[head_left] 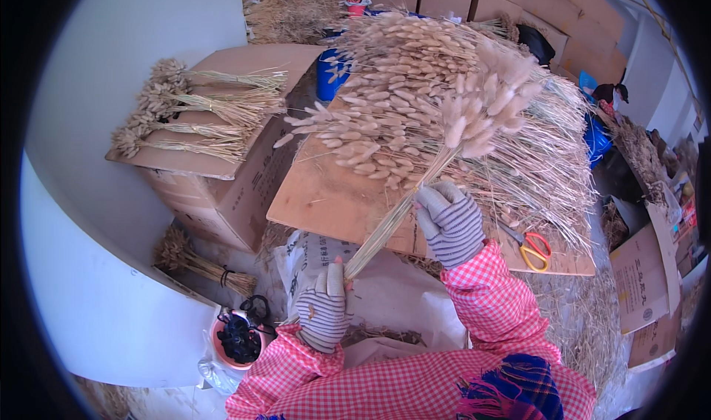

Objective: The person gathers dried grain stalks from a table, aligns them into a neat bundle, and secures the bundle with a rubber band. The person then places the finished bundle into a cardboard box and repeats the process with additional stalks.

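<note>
A bunch of dried grass with fluffy beige heads is held at a slant in front of me. My right hand, in a striped glove, is closed on its stems just below the heads, near a thin yellowish tie. My left hand, gloved alike, grips the lower stems. Behind the bunch, a wooden board carries a large heap of loose dried grass. Scissors with red and yellow handles lie on the board beside my right hand.
Several tied bunches lie on a cardboard box at left, with another bunch on the floor. A pink bucket of black ties stands lower left, by a white wall. Cardboard is at right; a blue barrel stands behind.
</note>
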{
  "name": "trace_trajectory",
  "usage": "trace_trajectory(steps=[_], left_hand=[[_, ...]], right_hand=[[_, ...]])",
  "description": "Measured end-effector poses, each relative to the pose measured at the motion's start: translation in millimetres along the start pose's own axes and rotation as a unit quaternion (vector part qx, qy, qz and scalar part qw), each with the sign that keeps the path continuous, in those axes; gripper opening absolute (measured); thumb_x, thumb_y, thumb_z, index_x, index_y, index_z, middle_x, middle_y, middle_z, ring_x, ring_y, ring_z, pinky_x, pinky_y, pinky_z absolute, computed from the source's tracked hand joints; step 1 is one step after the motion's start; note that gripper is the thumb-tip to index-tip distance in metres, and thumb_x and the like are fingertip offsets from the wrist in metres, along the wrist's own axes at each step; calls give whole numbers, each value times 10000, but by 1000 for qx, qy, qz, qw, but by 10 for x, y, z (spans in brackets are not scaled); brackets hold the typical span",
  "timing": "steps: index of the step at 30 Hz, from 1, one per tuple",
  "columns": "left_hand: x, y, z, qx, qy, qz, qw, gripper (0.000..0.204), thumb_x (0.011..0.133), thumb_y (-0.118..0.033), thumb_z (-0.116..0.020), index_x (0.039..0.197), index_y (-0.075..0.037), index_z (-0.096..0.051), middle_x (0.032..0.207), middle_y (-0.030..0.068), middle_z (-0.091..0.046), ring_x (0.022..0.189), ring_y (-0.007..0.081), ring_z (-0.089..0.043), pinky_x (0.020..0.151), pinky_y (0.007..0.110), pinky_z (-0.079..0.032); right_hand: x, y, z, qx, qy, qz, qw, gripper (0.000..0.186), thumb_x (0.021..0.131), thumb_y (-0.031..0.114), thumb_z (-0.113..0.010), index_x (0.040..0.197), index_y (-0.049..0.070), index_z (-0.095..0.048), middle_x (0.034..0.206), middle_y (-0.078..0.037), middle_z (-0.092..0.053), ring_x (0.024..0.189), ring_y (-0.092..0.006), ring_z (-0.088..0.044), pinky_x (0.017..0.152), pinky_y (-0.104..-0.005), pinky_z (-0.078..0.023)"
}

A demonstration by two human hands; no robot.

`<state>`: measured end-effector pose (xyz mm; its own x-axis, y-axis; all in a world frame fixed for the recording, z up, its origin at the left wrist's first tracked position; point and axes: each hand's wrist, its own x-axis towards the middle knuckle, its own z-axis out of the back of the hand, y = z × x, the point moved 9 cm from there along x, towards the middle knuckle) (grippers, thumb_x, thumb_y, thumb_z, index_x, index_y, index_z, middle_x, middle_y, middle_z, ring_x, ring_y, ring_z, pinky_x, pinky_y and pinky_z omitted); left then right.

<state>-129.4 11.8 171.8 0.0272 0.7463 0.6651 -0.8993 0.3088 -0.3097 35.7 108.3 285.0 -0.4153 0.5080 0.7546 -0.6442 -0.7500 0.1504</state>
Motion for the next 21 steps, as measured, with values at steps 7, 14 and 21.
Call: trace_trajectory(steps=[7,14,21], left_hand=[[-5,18,7,-3,-29,-15,999,508,814,-66,-624,1278,40,-448,795,150,-580,659,314,-570,555,424,-432],[-103,199,-88,-194,17,103,975,446,855,-57,-571,1283,19,-471,823,136,-617,638,249,-583,568,368,-462],[-161,171,-233,-336,68,127,931,419,904,-82,-558,1297,32,-467,727,66,-597,582,118,-541,542,255,-434]], right_hand=[[-168,348,-129,87,58,18,994,234,759,110,-629,989,78,-602,810,-101,-592,686,-276,-593,624,-380,-489],[-321,256,-382,331,183,-124,917,205,876,202,-590,991,32,-578,730,-28,-567,639,-154,-568,571,-306,-465],[-285,-343,-515,499,53,-352,790,136,900,183,-585,924,50,-596,635,57,-497,542,-21,-414,480,-202,-337]])
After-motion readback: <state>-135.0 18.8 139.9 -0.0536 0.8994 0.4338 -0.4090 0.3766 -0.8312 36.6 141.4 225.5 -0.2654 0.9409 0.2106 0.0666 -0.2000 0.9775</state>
